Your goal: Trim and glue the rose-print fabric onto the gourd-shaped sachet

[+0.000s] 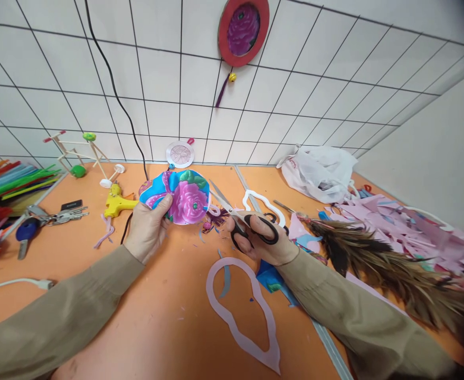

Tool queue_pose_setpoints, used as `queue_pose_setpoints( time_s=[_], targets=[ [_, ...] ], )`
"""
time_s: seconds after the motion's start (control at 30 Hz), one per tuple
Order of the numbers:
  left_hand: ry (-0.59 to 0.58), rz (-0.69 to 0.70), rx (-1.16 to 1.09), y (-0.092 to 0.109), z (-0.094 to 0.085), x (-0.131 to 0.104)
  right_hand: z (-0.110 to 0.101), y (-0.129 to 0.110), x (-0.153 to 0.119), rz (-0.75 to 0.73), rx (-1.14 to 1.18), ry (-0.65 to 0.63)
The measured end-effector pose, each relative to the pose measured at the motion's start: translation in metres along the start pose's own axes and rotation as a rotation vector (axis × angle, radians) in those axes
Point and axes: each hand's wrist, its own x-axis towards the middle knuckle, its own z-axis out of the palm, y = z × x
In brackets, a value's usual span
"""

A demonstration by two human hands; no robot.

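My left hand point(151, 227) pinches a rounded flower-print fabric piece point(192, 203), blue with a large pink bloom and green leaves. In my right hand point(269, 240) is a pair of scissors point(237, 215) with black handles; fingers pass through the loops. The parted blades point left, their tips close to the fabric's right edge. I cannot tell whether they touch it. Beneath my hands a pink gourd-shaped outline frame point(211, 295) lies on the orange table point(152, 322). A white outline frame point(267, 200) lies behind the scissors, and blue fabric scraps point(273, 279) are under my right wrist.
A yellow glue gun point(116, 203) and keys point(63, 215) lie left, near colourful pipe cleaners point(18, 182) and a stick model point(93, 153). At right are a white plastic bag point(319, 171), brown feathers point(378, 264) and pink scraps point(398, 221). A red-rimmed oval ornament point(224, 31) hangs on the tiled wall.
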Motion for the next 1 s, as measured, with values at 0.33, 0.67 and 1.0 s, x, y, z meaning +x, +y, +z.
queue_pose_setpoints(
  time_s=[0.33,0.67,1.0],
  targets=[
    [0.025,-0.089,-0.014,0.0,0.011,-0.021,0.001,0.007,0.001,-0.122,-0.128,0.015],
    [0.034,-0.102,-0.001,-0.002,0.009,-0.021,0.0,0.012,0.001,-0.138,-0.169,0.014],
    [0.066,-0.132,-0.066,0.001,0.012,-0.02,0.002,0.018,0.001,-0.114,-0.173,0.005]
  ],
)
